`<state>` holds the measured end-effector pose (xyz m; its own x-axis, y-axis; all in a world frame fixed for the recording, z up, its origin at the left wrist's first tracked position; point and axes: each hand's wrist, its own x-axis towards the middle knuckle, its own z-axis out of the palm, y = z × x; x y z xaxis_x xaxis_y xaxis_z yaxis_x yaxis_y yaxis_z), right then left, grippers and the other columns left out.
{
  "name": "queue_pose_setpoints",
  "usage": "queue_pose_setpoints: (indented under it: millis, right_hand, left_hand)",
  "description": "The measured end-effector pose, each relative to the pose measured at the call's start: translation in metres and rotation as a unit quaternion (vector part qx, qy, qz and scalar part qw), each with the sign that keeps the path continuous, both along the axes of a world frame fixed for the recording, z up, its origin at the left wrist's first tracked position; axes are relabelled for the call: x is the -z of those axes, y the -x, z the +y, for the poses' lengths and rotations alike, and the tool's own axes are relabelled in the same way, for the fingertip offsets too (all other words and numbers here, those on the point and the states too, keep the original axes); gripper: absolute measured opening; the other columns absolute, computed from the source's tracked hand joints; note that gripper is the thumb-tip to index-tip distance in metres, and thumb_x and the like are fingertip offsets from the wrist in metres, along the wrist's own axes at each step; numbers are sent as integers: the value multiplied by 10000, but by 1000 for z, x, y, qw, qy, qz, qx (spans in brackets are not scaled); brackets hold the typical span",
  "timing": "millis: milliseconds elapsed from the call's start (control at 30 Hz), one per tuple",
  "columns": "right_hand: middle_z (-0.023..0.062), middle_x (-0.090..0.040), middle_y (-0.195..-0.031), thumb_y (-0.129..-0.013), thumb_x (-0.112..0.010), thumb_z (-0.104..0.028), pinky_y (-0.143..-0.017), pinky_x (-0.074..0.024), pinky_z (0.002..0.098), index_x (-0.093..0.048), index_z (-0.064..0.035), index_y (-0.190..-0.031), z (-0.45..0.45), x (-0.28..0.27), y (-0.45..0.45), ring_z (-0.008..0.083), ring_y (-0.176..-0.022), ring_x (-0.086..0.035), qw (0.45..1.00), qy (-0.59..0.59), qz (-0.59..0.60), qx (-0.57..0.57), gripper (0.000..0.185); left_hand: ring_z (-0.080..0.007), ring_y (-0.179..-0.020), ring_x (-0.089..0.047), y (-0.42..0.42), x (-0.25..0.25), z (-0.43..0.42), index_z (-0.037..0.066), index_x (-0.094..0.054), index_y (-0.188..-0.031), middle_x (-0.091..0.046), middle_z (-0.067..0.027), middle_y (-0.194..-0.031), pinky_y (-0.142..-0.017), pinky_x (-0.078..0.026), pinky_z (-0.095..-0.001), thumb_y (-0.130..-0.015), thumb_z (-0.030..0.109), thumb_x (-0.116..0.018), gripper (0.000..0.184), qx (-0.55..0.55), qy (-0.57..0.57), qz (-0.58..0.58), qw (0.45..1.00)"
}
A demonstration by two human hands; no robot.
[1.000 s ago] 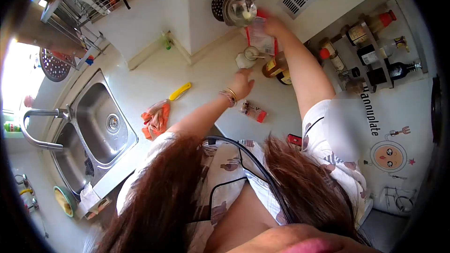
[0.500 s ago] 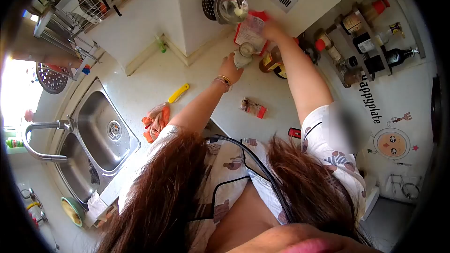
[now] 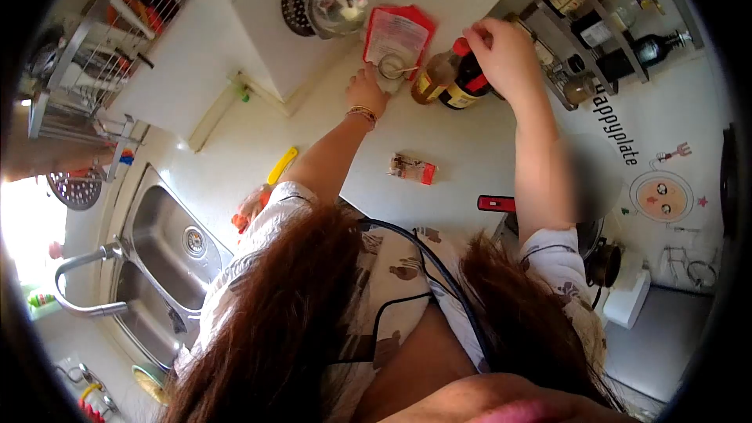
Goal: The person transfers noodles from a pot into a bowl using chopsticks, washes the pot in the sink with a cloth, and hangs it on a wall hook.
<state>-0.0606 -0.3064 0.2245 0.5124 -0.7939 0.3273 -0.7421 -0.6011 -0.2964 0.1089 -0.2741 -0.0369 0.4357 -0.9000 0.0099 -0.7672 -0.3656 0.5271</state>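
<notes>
My left hand [image 3: 366,92] is at the left side of a small open glass jar [image 3: 390,70], its fingers against the glass. A thin pale stick, perhaps a spoon handle, juts from the jar's mouth to the right. My right hand [image 3: 503,53] is raised over the sauce bottles, fingers curled together with the tips close to a red cap. Whatever may be in them is hidden. Under it stand an amber bottle [image 3: 429,86] and a dark bottle with a yellow label [image 3: 460,94]. A red and white packet [image 3: 398,37] lies behind the jar.
A small clear packet with a red end [image 3: 413,168] lies mid-counter. To the left are a yellow folding knife [image 3: 282,164], an orange cloth [image 3: 249,210] and a double sink [image 3: 168,239]. Ladles [image 3: 337,8] hang at the back; a bottle rack [image 3: 595,31] is on the right wall.
My right hand has moved right and towards me, from the red and white packet to above the bottles. My left hand stays by the jar. The camera view has shifted.
</notes>
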Motion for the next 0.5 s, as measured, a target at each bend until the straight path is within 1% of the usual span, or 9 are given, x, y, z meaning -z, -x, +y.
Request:
queue_pose_setpoints:
  millis: [67, 167, 267, 333, 367, 500]
  right_hand:
    - [161, -652, -785, -830, -607, -261, -613, -488, 342, -644, -12, -901, 24, -5, 25, 281, -672, -634, 996, -67, -54, 8, 262]
    - [125, -662, -764, -825, -630, -250, -592, -481, 301, -641, -19, -915, 49, 7, 67, 194, -627, -625, 982, -144, -112, 44, 248]
    - [105, -666, -760, -830, -631, -205, -588, -477, 272, -640, -17, -920, 80, 25, 102, 146, -623, -609, 965, -188, -170, 67, 209]
    - [108, -667, -781, -831, -630, -190, -609, -481, 264, -637, -6, -920, 97, 34, 124, 150, -641, -609, 951, -226, -195, 76, 204]
    - [113, -666, -816, -829, -629, -176, -629, -487, 266, -632, 10, -926, 104, 35, 134, 154, -663, -610, 949, -240, -186, 83, 209]
    - [120, -658, -837, -825, -626, -158, -641, -489, 277, -630, 18, -936, 126, 56, 171, 155, -676, -609, 932, -251, -213, 154, 208]
  left_hand:
    - [-312, -1110, -464, 7, 2, -12, 44, -259, -1356, -451, -141, -1231, -912, -418, -419, -688, 296, -750, 867, -7, -11, 3, 1000]
    - [-315, -1094, -470, 14, 23, -31, 37, -250, -1361, -449, -150, -1214, -907, -421, -420, -680, 334, -754, 897, -17, 61, 5, 998]
    - [-326, -1083, -476, 24, 17, -39, 26, -248, -1353, -443, -177, -1201, -901, -423, -424, -679, 369, -749, 907, -25, 48, 8, 998]
    - [-337, -1070, -481, 30, 15, -39, 38, -247, -1351, -437, -193, -1196, -891, -428, -430, -677, 385, -746, 908, -32, 37, -9, 999]
    - [-343, -1063, -484, 32, 13, -38, 44, -246, -1351, -434, -201, -1193, -886, -430, -433, -675, 393, -745, 909, -36, 31, -19, 999]
    - [-356, -1093, -461, 34, 7, -38, 75, -247, -1352, -423, -215, -1201, -901, -417, -439, -678, 369, -745, 888, -39, 21, 3, 999]
